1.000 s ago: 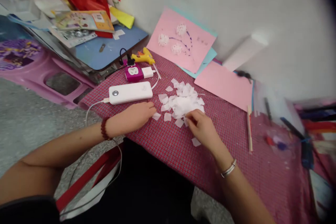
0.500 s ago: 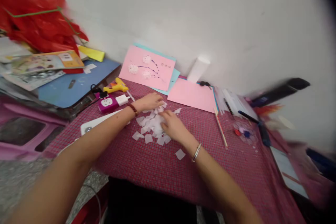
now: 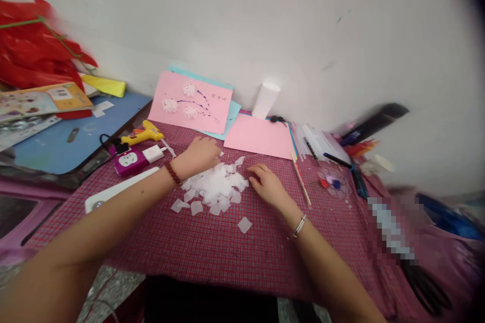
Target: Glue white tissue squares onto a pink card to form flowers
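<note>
A loose heap of thin white paper squares (image 3: 222, 185) lies on the red checked tablecloth (image 3: 197, 252). My left hand (image 3: 200, 155) rests at the far left edge of the heap, palm down, fingers loosely bent and partly apart, with the fingertips partly hidden. Just right of the heap is my right hand (image 3: 267, 186), its fingers spread and curved toward the squares, holding nothing. One single paper square (image 3: 244, 225) lies apart, nearer to me. Behind the heap, a pink card (image 3: 197, 103) with white puffy flowers on painted stems leans toward the wall.
At left are a yellow glue gun (image 3: 146, 133), a purple power socket (image 3: 129, 160) and a white flat device (image 3: 102, 198). A blank pink sheet (image 3: 261, 135), a white upright box (image 3: 266, 100), a paintbrush (image 3: 302, 181) and a paint palette (image 3: 331, 183) stand or lie behind and right.
My hands have moved apart: the left off the top of the heap to its left edge, the right off its right side. More of the heap now shows. The view has shifted right.
</note>
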The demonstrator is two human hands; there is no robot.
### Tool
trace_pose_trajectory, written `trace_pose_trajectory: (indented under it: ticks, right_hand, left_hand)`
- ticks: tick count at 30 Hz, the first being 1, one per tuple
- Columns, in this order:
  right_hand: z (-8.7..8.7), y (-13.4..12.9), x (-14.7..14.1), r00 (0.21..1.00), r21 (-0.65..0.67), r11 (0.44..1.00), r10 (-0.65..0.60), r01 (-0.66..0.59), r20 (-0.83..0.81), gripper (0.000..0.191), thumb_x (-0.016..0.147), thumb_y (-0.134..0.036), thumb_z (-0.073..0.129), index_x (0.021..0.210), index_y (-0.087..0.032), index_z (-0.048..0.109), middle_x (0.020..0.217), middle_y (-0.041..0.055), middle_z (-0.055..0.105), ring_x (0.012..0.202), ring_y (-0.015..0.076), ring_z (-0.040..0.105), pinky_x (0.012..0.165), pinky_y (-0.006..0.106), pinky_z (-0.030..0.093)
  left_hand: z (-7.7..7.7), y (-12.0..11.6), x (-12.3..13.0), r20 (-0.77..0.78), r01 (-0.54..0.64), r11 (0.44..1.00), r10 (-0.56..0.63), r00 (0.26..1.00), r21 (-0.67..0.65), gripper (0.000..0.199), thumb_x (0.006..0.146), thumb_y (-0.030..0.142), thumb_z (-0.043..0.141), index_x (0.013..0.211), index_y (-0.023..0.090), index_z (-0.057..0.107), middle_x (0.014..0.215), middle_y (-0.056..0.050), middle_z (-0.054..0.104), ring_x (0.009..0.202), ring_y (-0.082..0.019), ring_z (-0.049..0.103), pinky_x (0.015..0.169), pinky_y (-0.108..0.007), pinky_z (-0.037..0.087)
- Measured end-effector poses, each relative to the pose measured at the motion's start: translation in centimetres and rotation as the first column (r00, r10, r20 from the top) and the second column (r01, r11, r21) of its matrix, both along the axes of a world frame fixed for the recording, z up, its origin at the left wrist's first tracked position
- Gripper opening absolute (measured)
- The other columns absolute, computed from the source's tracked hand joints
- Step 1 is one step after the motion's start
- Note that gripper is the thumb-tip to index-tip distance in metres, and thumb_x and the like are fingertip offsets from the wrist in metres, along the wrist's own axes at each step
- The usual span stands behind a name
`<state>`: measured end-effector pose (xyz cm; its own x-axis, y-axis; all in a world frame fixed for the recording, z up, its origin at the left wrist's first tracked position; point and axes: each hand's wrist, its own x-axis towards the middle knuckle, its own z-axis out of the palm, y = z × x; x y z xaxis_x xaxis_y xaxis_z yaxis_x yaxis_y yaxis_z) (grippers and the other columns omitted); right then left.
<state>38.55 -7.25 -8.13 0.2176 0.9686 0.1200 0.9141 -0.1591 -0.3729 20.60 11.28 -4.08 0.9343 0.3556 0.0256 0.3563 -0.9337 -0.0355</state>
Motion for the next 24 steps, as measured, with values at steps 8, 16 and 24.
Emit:
trace_pose_trajectory:
  ticks: [8, 16, 24]
  right_hand:
    - [0.1, -5.7, 6.9, 0.877, 0.051, 0.894, -0.446, 0.445, 0.179, 0.036, 0.085, -0.019, 0.046, 0.119, -0.010, 0.056, 0.110, 0.0196, 0.059, 0.107, 0.0306, 0.053, 0.093, 0.048, 0.038]
    - [-1.9, -8.1, 8.1, 0.842, 0.040, 0.851, -0.524, 0.524, 0.128, 0.041, 0.081, -0.010, 0.042, 0.118, -0.015, 0.057, 0.102, 0.0150, 0.061, 0.087, 0.0234, 0.062, 0.076, 0.035, 0.047]
    - [-1.6, -12.0, 12.0, 0.788, 0.130, 0.784, -0.615, 0.607, 0.034, 0.043, 0.079, -0.014, 0.040, 0.120, -0.012, 0.054, 0.103, 0.0129, 0.063, 0.091, 0.0225, 0.060, 0.082, 0.034, 0.047]
  left_hand:
    - [-2.1, 0.0, 8.7, 0.062, 0.037, 0.996, -0.042, 0.997, 0.078, 0.031, 0.083, 0.007, 0.044, 0.110, 0.015, 0.057, 0.108, -0.015, 0.061, 0.106, -0.027, 0.052, 0.091, -0.043, 0.034]
    - [-2.7, 0.6, 12.8, 0.040, 0.031, 0.999, -0.033, 0.999, 0.043, 0.026, 0.088, 0.009, 0.037, 0.100, 0.010, 0.061, 0.102, -0.017, 0.063, 0.100, -0.025, 0.057, 0.083, -0.037, 0.038]
    - [-1.6, 1.3, 12.9, 0.139, -0.070, 0.996, 0.077, 0.987, -0.054, 0.033, 0.092, 0.012, 0.028, 0.116, 0.007, 0.050, 0.109, -0.020, 0.060, 0.105, -0.024, 0.056, 0.085, -0.034, 0.041]
